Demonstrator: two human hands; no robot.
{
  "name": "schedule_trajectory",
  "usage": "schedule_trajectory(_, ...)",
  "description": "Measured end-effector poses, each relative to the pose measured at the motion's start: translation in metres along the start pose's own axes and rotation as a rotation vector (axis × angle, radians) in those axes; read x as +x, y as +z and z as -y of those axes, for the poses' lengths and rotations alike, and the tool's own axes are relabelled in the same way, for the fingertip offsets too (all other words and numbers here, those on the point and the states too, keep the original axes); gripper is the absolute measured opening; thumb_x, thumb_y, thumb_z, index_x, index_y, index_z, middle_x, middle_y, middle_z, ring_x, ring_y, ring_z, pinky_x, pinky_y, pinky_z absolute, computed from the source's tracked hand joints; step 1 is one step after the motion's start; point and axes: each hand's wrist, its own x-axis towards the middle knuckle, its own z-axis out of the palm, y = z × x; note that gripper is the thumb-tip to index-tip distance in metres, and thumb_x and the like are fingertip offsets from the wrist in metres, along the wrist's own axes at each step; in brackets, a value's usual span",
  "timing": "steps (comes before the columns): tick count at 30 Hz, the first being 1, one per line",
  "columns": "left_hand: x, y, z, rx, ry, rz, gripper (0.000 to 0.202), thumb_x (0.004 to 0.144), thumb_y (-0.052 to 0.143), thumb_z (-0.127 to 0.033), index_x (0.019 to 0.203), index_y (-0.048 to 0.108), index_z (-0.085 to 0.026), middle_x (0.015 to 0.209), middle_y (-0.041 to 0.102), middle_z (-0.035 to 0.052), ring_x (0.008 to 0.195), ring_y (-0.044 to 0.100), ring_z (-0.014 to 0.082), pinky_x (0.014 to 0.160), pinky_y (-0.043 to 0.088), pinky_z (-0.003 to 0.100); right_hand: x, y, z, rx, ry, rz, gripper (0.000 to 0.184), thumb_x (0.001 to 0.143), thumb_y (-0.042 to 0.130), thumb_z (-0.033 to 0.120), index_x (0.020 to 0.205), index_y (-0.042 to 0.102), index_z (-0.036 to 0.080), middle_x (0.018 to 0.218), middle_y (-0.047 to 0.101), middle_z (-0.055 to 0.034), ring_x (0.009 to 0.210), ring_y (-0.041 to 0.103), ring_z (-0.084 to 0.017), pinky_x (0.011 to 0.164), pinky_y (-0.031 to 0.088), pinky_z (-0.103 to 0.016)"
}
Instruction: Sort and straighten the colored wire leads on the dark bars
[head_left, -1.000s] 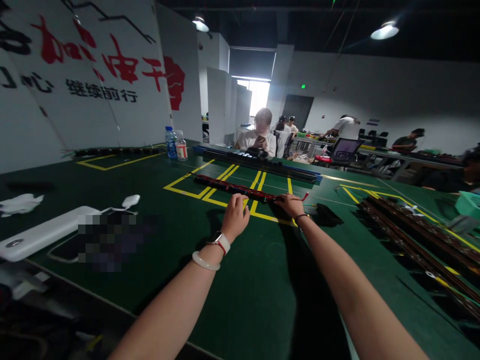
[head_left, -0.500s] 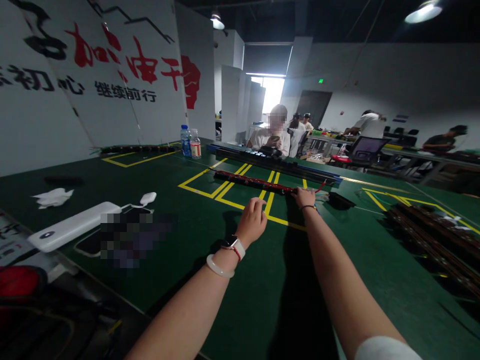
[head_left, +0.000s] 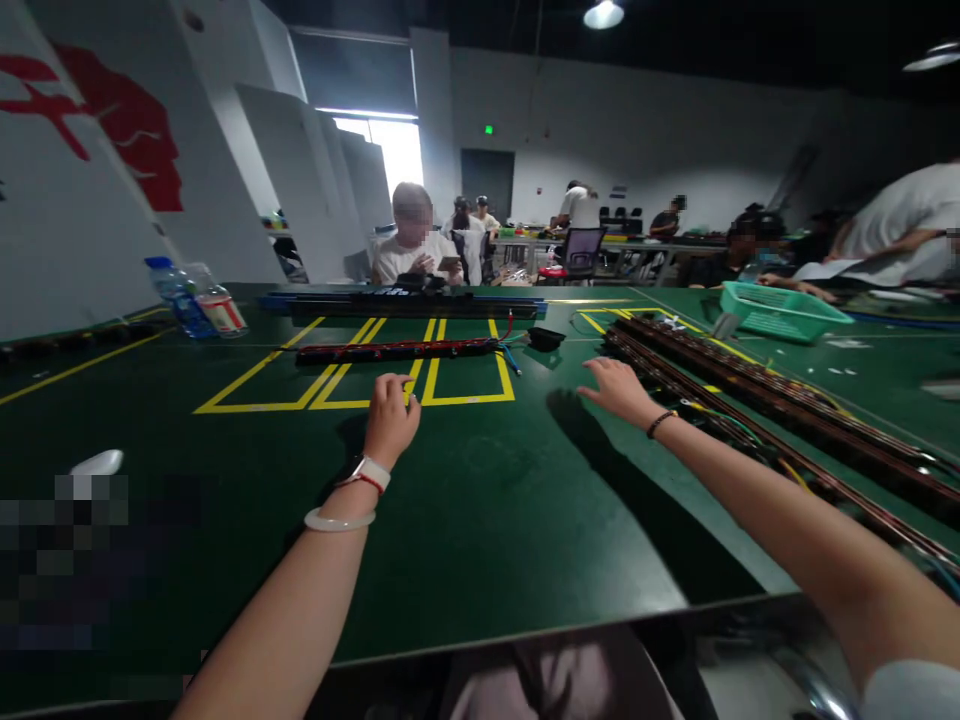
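Note:
A long dark bar wrapped with red wires lies across yellow tape outlines on the green table. Blue, green and red wire ends stick out at its right end, beside a small black tray-like piece. My left hand hovers in front of the bar, apart from it, its fingers loosely curled with a gap at the thumb; nothing shows in it. To the right, my right hand is over the table with fingers stretched out and nothing held. It is near the bundle of long brown wired strips.
Behind the bar stands a long dark rail. Bottles stand at the left, a green basket at the back right. A person sits across the table. The table's front edge runs close to my body.
My right hand has let go of the wired bar's right end and moved right, towards the brown strips. My view has turned right. The left hand stays loosely curled before the bar.

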Motion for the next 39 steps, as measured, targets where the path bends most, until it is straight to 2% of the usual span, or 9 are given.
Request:
schedule_trajectory(3,0.001,-0.002,-0.003,0.006,-0.015,0.029,0.026,0.081,0.048,-0.017,0.106,0.051,-0.014,0.111,0.043,0.0138,0.107,0.051,0.0267,0.096,0.044,0.044,-0.030,-0.029,-0.063,-0.117,0.236,0.068,0.046,0.084,0.055,0.044,0.116,0.054,0.012,0.111,0.057,-0.0176,0.103,0.053,-0.030,0.087,0.039,-0.039)
schedule_trajectory(5,0.001,-0.003,-0.004,0.013,-0.011,0.051,0.026,0.081,0.047,-0.018,0.107,0.050,-0.013,0.112,0.043,0.0146,0.108,0.050,0.0271,0.097,0.043,0.044,-0.050,-0.042,-0.093,-0.143,0.283,0.107,0.039,0.085,0.055,0.043,0.109,0.057,0.012,0.103,0.060,-0.0157,0.097,0.055,-0.028,0.082,0.040,-0.035)
schedule_trajectory(10,0.002,-0.004,-0.005,0.026,-0.016,0.074,0.026,0.081,0.047,-0.020,0.105,0.052,-0.013,0.111,0.043,0.0147,0.109,0.049,0.0277,0.100,0.041,0.046,-0.099,-0.049,-0.125,-0.157,0.293,0.149,0.051,0.083,0.054,0.053,0.112,0.057,0.012,0.103,0.060,-0.0158,0.093,0.057,-0.026,0.078,0.040,-0.032)
schedule_trajectory(16,0.002,-0.005,-0.006,0.026,-0.046,0.132,0.028,0.081,0.047,-0.024,0.106,0.052,-0.013,0.115,0.041,0.0141,0.107,0.051,0.0273,0.097,0.045,0.045,-0.134,-0.031,-0.133,-0.238,0.444,0.308,0.055,0.081,0.055,0.058,0.104,0.062,0.009,0.105,0.061,-0.0195,0.100,0.056,-0.030,0.081,0.041,-0.036)
schedule_trajectory(24,0.002,-0.006,-0.009,0.015,-0.048,0.159,0.025,0.082,0.046,-0.024,0.105,0.053,-0.014,0.116,0.041,0.0142,0.106,0.051,0.0274,0.096,0.046,0.048,-0.136,-0.015,-0.132,-0.151,0.565,0.306,0.047,0.083,0.054,0.052,0.094,0.066,0.008,0.099,0.062,-0.0194,0.096,0.058,-0.029,0.078,0.043,-0.035)
schedule_trajectory(31,0.001,-0.004,-0.005,0.022,-0.028,0.147,0.026,0.083,0.045,-0.024,0.106,0.053,-0.014,0.115,0.041,0.0131,0.107,0.050,0.0271,0.097,0.044,0.047,-0.141,-0.015,-0.126,0.012,0.670,0.164,0.044,0.083,0.052,0.050,0.093,0.065,0.010,0.101,0.061,-0.0173,0.085,0.061,-0.025,0.066,0.045,-0.030)
schedule_trajectory(35,0.001,-0.005,-0.008,0.018,-0.032,0.156,0.027,0.083,0.045,-0.023,0.107,0.052,-0.013,0.115,0.041,0.0131,0.108,0.050,0.0271,0.096,0.045,0.045,-0.148,-0.015,-0.128,0.346,0.727,0.144,0.046,0.081,0.052,0.055,0.088,0.067,0.013,0.074,0.063,-0.0092,0.064,0.060,-0.020,0.053,0.040,-0.027)
schedule_trajectory(37,0.001,-0.006,-0.011,0.011,-0.035,0.161,0.026,0.083,0.044,-0.022,0.107,0.052,-0.013,0.114,0.041,0.0126,0.107,0.051,0.0262,0.094,0.046,0.044,-0.148,-0.016,-0.123,0.431,0.702,0.126,0.047,0.081,0.049,0.058,0.086,0.067,0.014,0.065,0.060,-0.0062,0.059,0.057,-0.019,0.051,0.039,-0.028)
schedule_trajectory(39,0.000,-0.006,-0.013,0.000,-0.015,0.139,0.026,0.083,0.044,-0.021,0.107,0.052,-0.014,0.114,0.042,0.0123,0.107,0.051,0.0257,0.095,0.045,0.045,-0.144,-0.021,-0.112,0.418,0.590,0.054,0.047,0.081,0.049,0.058,0.085,0.067,0.015,0.071,0.062,-0.0072,0.066,0.059,-0.021,0.058,0.042,-0.029)
